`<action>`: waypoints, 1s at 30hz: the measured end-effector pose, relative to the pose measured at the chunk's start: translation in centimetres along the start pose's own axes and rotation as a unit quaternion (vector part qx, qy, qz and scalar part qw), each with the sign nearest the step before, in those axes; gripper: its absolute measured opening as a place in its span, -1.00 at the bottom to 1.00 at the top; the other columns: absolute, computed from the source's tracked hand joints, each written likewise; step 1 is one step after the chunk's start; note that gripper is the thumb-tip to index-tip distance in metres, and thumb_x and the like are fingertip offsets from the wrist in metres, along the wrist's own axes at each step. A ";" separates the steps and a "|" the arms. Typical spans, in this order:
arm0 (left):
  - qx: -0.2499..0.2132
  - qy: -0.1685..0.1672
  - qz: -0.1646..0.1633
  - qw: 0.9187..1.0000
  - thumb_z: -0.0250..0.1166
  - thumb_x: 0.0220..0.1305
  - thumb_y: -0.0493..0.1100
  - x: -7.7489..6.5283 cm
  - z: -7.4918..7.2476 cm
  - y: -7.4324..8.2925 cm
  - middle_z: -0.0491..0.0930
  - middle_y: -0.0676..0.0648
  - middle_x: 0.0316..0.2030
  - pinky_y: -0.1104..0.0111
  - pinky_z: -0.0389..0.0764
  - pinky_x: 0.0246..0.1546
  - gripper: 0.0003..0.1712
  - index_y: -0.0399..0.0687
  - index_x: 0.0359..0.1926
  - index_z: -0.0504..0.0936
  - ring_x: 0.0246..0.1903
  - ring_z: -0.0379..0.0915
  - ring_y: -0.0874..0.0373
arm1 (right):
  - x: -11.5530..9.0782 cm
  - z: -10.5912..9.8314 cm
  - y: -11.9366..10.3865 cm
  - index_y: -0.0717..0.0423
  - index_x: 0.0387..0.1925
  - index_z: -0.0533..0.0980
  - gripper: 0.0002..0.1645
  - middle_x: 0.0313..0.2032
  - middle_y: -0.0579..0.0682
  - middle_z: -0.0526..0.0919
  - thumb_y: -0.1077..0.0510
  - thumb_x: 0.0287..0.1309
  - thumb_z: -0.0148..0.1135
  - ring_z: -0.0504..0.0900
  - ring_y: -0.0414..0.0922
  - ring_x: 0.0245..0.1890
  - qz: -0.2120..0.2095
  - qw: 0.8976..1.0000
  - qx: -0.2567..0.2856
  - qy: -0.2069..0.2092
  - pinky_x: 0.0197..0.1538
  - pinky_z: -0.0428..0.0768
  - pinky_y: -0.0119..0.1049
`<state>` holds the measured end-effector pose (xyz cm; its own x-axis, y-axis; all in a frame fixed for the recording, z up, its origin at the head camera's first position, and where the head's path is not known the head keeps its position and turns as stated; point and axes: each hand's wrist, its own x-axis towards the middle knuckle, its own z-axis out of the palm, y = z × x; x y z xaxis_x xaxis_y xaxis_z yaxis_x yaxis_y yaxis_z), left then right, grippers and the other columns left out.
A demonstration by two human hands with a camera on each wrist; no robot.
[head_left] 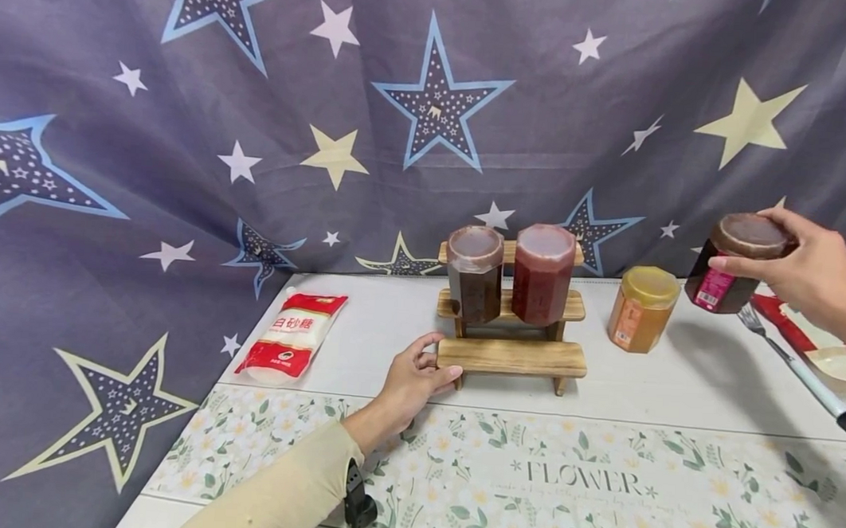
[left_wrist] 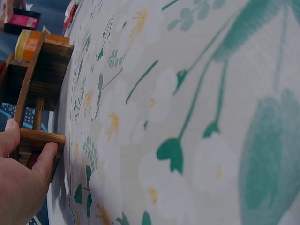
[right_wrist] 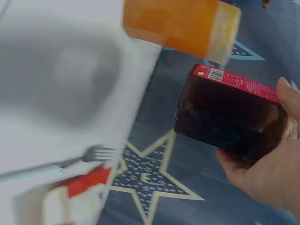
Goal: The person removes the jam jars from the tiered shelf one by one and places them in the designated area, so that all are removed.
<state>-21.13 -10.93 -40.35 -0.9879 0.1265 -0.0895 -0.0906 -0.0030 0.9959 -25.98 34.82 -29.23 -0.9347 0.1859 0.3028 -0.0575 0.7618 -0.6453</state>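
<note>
Fingers (head_left: 424, 344) at rack (head_left: 511, 356) edge, jar (head_left: 722, 278) aloft

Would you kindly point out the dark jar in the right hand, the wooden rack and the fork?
Dark jar (right_wrist: 225, 115): right wrist view, on its dark side.
Wooden rack (head_left: 511, 358): head view, on its lowest step.
Fork (head_left: 809, 381): head view, on its pale handle.

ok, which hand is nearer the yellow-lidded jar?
Right. The right hand holds a dark jar up, just right of the yellow-lidded jar; the left hand is farther left, gripping the left end of the wooden rack.
</note>
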 end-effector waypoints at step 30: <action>0.004 -0.002 0.001 1.000 0.34 0.18 -0.39 -0.1 -0.1 0.0 0.59 -0.19 -0.22 0.21 0.70 -0.04 -0.28 -0.14 0.35 0.30 -0.34 0.56 0.19 | -3.3 4.5 4.9 0.21 0.20 0.30 -0.03 -0.08 0.26 0.46 -0.13 -0.15 0.56 0.31 -0.53 -0.43 -0.018 0.999 0.018 -0.035 -0.54 0.43 -0.64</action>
<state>-21.03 -11.07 -40.33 -0.9876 0.1305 -0.0871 -0.0872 0.0042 0.9962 -24.81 35.14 -36.57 -0.9539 0.1145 0.2773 -0.1025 0.7443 -0.6600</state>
